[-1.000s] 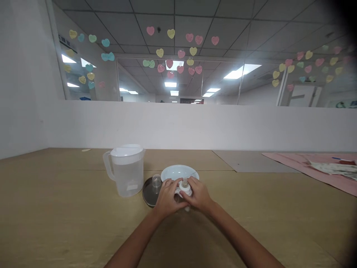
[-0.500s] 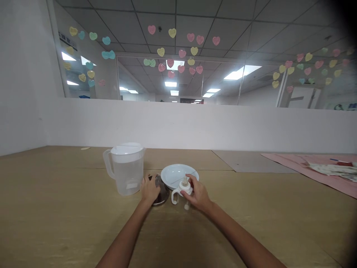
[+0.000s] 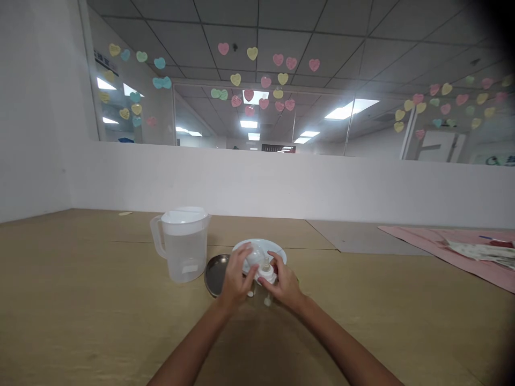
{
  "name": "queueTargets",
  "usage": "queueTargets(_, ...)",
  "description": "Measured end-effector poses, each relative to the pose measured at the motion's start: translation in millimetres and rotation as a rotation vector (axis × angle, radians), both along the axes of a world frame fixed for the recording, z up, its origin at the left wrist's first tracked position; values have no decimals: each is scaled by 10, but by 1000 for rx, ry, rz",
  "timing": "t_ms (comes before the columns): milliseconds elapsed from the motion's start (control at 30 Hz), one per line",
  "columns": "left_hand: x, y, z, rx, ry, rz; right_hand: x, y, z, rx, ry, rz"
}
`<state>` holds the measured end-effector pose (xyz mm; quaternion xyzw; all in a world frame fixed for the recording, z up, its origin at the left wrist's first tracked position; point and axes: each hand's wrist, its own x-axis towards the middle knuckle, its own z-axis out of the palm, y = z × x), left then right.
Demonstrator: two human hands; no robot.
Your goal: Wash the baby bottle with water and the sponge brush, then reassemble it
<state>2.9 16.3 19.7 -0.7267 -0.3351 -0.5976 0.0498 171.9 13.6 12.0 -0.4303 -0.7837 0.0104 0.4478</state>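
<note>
"What do we have in our left hand [image 3: 236, 276]?"

"We have a clear cap [image 3: 254, 254]. Our thumb and fingers pinch it from the left side, and it tips a bit."

"And our right hand [image 3: 285, 279]?"

"That one pinches the baby bottle [image 3: 265, 274] by its white ring, with a thumb in front and a finger curled near the soft tip."

"Where is the bottle?"

"It is right in front of us, by the near edge of the white bowl [image 3: 283, 254]. Our fingers hide a lot of it, so we can't tell if it sits on the table [image 3: 120, 321]."

"Is the cap on it?"

"It is up beside the tip, on the left. We can't tell if they touch."

"What else do we see?"

"We see a dark round tray [image 3: 215, 274] just left of our left hand. Next to it stands a big see-through jug [image 3: 185, 254], and its handle points left."

"And far over on the right?"

"A pink cloth [image 3: 418, 236] lies flat there. Up on the glass we see paper hearts [image 3: 252, 53], pink, yellow, green and blue."
</note>
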Motion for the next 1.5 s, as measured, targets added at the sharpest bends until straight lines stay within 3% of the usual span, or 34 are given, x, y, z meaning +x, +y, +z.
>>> queueTargets(200, 226, -145, -76, -124, 153, -136, 6, 6, -18, 7, 10, 35)
queueTargets(667, 250, -150, -159, -317, -46, -282, -15, 23, -64, 6, 26, 19)
queueTargets(1100, 244, -80, -158, -317, -35, -260, -36, 38, -78, -20, 43, -2)
queueTargets(1333, 40, -40, -135, -327, 73, -361, 68, 41, -47, 199, -61, 44)
queueTargets(1500, -26, 41, -164, -289, 209, -247, 49, -18, 19, 171, 21, 50)
